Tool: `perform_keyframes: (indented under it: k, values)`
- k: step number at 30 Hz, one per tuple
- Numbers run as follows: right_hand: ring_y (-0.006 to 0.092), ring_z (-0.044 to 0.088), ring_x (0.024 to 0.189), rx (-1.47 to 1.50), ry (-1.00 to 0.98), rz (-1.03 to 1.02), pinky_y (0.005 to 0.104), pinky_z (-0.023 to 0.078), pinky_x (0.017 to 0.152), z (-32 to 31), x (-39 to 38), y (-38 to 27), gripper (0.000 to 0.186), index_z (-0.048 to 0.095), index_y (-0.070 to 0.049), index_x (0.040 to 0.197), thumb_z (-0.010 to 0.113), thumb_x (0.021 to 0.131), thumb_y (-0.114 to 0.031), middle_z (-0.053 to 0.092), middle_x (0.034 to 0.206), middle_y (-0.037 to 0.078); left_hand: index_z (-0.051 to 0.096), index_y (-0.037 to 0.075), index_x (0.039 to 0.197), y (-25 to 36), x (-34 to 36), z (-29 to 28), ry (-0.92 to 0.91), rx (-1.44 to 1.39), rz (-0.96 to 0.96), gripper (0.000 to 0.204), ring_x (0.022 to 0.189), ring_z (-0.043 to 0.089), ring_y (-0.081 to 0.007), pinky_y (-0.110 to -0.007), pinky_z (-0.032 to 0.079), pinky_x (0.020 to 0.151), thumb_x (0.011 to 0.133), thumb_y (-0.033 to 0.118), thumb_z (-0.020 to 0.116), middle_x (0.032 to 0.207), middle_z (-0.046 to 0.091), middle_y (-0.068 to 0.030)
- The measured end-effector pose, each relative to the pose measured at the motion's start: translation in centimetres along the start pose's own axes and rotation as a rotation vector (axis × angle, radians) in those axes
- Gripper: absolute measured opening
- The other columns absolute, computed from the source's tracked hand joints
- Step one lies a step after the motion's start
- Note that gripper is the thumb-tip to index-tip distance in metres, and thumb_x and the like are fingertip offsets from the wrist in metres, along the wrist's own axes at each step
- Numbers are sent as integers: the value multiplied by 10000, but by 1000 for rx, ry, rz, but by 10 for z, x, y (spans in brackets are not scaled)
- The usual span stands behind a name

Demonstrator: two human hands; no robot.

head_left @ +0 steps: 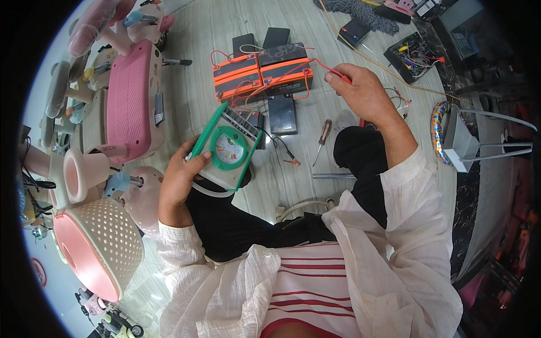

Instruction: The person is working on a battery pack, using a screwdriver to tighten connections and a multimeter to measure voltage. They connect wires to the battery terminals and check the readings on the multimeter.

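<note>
My left hand (pixel 181 173) grips a green and white battery tester (pixel 233 169) by its side, with the round needle dial facing up. Between the fingers of my right hand (pixel 365 94) is a red test probe (pixel 338 74), its lead running left over the batteries. Orange and black batteries (pixel 236 76) stand grouped on the floor ahead, joined by red and pale wires. A smaller black battery (pixel 282 115) lies on their near side. Close by are a black lead with a copper-coloured clip (pixel 294 161) and a screwdriver (pixel 322 141).
Pink scooters with a seat (pixel 135 101) and a perforated basket (pixel 104 239) crowd the left side. At the far right sit an opened black case with wiring (pixel 414 57) and a grey mop head (pixel 360 14). A metal-legged stool (pixel 459 141) stands at the right.
</note>
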State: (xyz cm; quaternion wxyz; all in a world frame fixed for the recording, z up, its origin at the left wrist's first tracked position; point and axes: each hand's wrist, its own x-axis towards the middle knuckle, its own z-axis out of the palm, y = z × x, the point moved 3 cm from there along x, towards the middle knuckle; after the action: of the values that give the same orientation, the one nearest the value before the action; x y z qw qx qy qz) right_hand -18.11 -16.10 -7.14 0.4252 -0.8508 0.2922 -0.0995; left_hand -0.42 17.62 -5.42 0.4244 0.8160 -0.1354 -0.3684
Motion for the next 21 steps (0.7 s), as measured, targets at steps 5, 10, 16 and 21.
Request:
perform_keyframes:
  k: [5,10,16,21]
  values:
    - [137,551,688,-3,6,-29,311,459,658,2,1,4,366,661,28,1010,624,953,-331,602,723,51,460,-83,1402,2,-1,1,7,-5,-1,777,780,549,-109,-229,410,629,807,339,727,928,632,-43]
    - [275,621,776,-1,-33,-2,372,490,727,2,0,1,385,667,32,1045,595,951,-334,657,826,160,456,-94,1400,-2,1,-1,9,7,-2,785,758,542,-114,-232,409,630,799,330,731,924,635,-51]
    - [342,656,837,-21,-47,15,405,502,768,0,-2,-5,405,672,35,1072,582,949,-341,683,901,222,457,-101,1395,-1,0,1,29,-2,-6,783,752,542,-118,-235,411,632,797,321,734,921,639,-59]
    - [282,612,781,-21,-41,-4,380,484,726,0,-2,-4,380,661,29,1039,591,952,-335,650,836,170,458,-98,1396,-1,0,1,22,0,-3,780,752,541,-116,-234,410,631,799,322,733,921,639,-56]
